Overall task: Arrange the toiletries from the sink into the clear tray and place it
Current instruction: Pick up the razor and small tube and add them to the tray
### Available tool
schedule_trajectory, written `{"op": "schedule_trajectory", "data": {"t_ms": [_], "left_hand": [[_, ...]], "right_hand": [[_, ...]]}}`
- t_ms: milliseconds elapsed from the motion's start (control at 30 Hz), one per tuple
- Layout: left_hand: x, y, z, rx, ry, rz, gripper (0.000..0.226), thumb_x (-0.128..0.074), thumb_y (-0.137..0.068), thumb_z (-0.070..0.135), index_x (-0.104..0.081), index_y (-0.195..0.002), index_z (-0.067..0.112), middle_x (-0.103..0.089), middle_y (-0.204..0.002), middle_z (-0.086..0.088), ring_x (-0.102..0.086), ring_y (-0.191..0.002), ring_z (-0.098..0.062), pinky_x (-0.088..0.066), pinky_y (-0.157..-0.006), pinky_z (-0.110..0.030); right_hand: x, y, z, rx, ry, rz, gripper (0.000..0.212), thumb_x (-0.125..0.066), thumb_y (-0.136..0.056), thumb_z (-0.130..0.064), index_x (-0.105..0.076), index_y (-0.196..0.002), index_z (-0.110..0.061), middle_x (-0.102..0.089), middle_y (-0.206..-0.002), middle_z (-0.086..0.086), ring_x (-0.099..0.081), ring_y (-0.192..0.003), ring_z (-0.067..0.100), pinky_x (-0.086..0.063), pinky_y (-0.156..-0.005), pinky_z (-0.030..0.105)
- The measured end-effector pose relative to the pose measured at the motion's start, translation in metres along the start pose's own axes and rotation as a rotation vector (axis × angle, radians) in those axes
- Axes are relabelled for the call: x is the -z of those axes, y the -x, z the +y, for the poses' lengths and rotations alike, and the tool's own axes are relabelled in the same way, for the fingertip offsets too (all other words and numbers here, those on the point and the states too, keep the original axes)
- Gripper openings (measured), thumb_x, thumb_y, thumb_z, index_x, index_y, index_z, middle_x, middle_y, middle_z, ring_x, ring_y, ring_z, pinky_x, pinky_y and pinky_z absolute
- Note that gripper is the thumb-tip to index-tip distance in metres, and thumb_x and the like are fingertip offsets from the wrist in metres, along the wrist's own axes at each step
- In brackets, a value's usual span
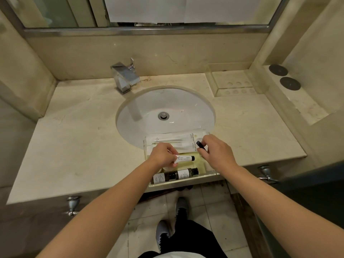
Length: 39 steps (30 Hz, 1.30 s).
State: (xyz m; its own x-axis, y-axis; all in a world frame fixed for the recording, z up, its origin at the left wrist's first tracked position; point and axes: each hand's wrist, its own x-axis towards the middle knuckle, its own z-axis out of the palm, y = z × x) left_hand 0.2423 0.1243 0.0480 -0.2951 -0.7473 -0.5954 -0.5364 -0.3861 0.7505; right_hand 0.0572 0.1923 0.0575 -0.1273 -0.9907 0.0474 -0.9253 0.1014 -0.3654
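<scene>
The clear tray (208, 177) sits on the bench's (78, 146) front edge, just before the sink (149, 108), holding two dark bottles (175, 175) and white sachets (167, 138). The left hand (163, 155) grips a white tube (183, 158) over the tray. The right hand (217, 151) pinches a small dark object (201, 145).

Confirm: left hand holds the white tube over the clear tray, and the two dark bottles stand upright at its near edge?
Not quite. The head view shows the two dark bottles lying on their sides, not upright. The left hand does hold the white tube over the clear tray.
</scene>
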Motion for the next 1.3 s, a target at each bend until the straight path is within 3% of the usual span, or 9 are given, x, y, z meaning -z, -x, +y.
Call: {"op": "schedule_trajectory", "data": {"t_ms": [167, 367, 533, 600, 767, 967, 1100, 1300], "left_hand": [[-0.008, -0.002, -0.002, 0.009, -0.036, 0.010, 0.019, -0.063, -0.084, -0.009, -0.061, -0.075, 0.009, -0.061, -0.097, -0.014, -0.065, -0.063, -0.023, -0.054, -0.046, -0.020], [-0.018, -0.007, 0.001, 0.019, -0.057, 0.037, 0.021, -0.063, -0.084, -0.008, -0.061, -0.076, 0.011, -0.061, -0.098, -0.011, -0.069, -0.083, -0.030, -0.059, -0.051, -0.027], [-0.025, -0.015, -0.001, -0.042, -0.198, 0.064, 0.022, -0.062, -0.083, -0.006, -0.058, -0.075, 0.014, -0.063, -0.087, -0.008, -0.070, -0.070, -0.025, -0.062, -0.068, -0.038], [-0.027, -0.016, -0.002, -0.096, -0.320, 0.080, 0.019, -0.062, -0.081, -0.003, -0.059, -0.076, 0.015, -0.066, -0.085, -0.006, -0.070, -0.077, -0.024, -0.060, -0.074, -0.037], [-0.030, -0.017, -0.003, -0.152, -0.470, 0.122, 0.014, -0.061, -0.081, 0.001, -0.060, -0.083, 0.015, -0.065, -0.092, -0.004, -0.063, -0.088, -0.022, -0.048, -0.070, -0.027], [-0.032, -0.021, -0.003, -0.168, -0.519, 0.130, 0.013, -0.061, -0.080, 0.001, -0.061, -0.085, 0.013, -0.067, -0.093, -0.006, -0.063, -0.089, -0.023, -0.054, -0.075, -0.033], [-0.032, -0.022, -0.004, -0.169, -0.528, 0.131, 0.012, -0.062, -0.080, 0.002, -0.062, -0.086, 0.012, -0.067, -0.093, -0.006, -0.062, -0.088, -0.024, -0.053, -0.074, -0.032], [-0.030, -0.021, -0.006, -0.180, -0.521, 0.139, 0.014, -0.059, -0.079, 0.000, -0.063, -0.088, 0.010, -0.067, -0.094, -0.007, -0.062, -0.090, -0.024, -0.053, -0.077, -0.032]], "right_hand": [[-0.007, 0.003, 0.007, -0.033, -0.043, -0.095, 0.021, -0.058, -0.091, -0.034, -0.048, -0.089, -0.016, -0.067, -0.087, 0.000, -0.060, -0.073, 0.025, -0.052, -0.067, 0.042], [-0.015, 0.008, 0.016, 0.097, -0.020, -0.120, 0.018, -0.059, -0.091, -0.031, -0.060, -0.093, -0.014, -0.060, -0.083, 0.000, -0.057, -0.074, 0.022, -0.046, -0.062, 0.037], [-0.024, 0.010, 0.025, 0.188, 0.091, -0.198, 0.013, -0.057, -0.092, -0.025, -0.060, -0.098, -0.013, -0.059, -0.089, 0.001, -0.056, -0.083, 0.022, -0.045, -0.061, 0.035], [-0.025, 0.010, 0.028, 0.187, 0.107, -0.216, 0.013, -0.057, -0.092, -0.022, -0.061, -0.099, -0.012, -0.059, -0.091, 0.002, -0.055, -0.085, 0.022, -0.046, -0.062, 0.036], [-0.025, 0.012, 0.035, 0.178, 0.118, -0.255, 0.013, -0.058, -0.091, -0.017, -0.062, -0.102, -0.011, -0.060, -0.095, 0.003, -0.054, -0.091, 0.023, -0.047, -0.068, 0.037], [-0.026, 0.013, 0.039, 0.164, 0.133, -0.264, 0.010, -0.060, -0.084, -0.010, -0.056, -0.092, -0.013, -0.061, -0.090, 0.002, -0.050, -0.087, 0.022, -0.044, -0.066, 0.035], [-0.030, 0.013, 0.039, 0.209, 0.144, -0.262, 0.008, -0.063, -0.082, -0.011, -0.058, -0.088, -0.013, -0.059, -0.091, 0.000, -0.050, -0.085, 0.020, -0.033, -0.064, 0.027], [-0.034, 0.009, 0.038, 0.225, 0.137, -0.229, 0.010, -0.068, -0.077, -0.008, -0.061, -0.084, -0.011, -0.060, -0.085, 0.003, -0.052, -0.079, 0.022, -0.035, -0.063, 0.027]]}}
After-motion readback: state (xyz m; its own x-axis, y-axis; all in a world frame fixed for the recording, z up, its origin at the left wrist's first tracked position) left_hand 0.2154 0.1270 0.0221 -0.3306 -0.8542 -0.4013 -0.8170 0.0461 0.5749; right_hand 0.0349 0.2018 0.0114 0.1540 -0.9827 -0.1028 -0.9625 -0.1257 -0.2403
